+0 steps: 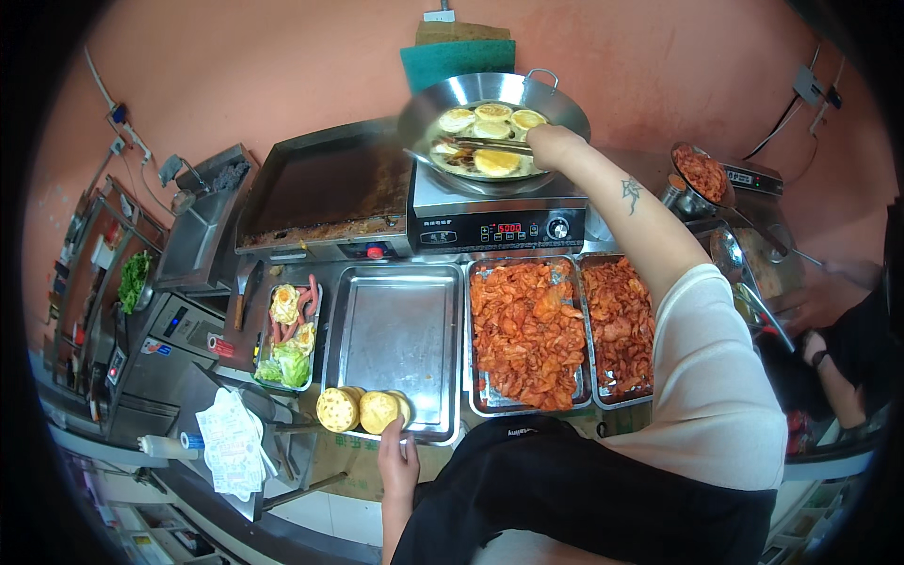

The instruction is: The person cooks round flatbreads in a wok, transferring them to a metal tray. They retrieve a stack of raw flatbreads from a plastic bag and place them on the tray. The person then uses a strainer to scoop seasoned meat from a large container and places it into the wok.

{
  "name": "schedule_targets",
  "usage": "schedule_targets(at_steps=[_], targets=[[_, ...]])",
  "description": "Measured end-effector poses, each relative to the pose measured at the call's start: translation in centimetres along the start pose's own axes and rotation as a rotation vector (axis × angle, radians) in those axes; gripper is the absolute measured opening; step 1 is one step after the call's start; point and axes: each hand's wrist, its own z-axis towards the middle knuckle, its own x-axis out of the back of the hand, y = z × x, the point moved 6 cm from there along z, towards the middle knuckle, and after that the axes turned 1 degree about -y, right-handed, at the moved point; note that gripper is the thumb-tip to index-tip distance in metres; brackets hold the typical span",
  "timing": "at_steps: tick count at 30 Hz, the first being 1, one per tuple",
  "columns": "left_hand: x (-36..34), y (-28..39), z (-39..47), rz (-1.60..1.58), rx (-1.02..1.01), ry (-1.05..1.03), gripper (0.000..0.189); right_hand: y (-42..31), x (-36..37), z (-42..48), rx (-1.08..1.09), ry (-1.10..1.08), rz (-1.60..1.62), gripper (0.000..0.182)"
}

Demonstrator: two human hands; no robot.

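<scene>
My right hand grips metal tongs over a wide steel wok. Several round flatbreads lie in the oil in it, and the tongs' tips are among them. My left hand is at the near edge of a shallow steel tray. Its fingertips reach the golden flatbreads stacked in the tray's near left corner; whether they grip a bread or the rim I cannot tell.
The wok stands on an induction cooker, beside a flat griddle. Trays of red-sauced meat slices are to the right. Fried eggs, sausages and lettuce fill a small tray at left. Another person's arm is at far right.
</scene>
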Motion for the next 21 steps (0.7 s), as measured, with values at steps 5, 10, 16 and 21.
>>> schedule_targets(at_steps=[5,10,16,21], targets=[[0.5,1.3,-0.4,-0.040,0.120,-0.023,0.043,0.1,0.5,-0.2,-0.040,-0.058,-0.032,0.030],[0.7,1.4,-0.4,-0.008,0.110,-0.004,0.042,0.7,0.0,4.2,-0.059,0.084,0.098,0.030],[2.0,3.1,-1.0,0.151,0.049,-0.005,0.041,0.8,-1.9,8.5,-0.028,0.114,0.124,0.030],[1.8,3.2,-1.8,0.109,0.096,0.001,0.041,1.0,-2.8,8.7,-0.021,0.090,0.092,0.030]])
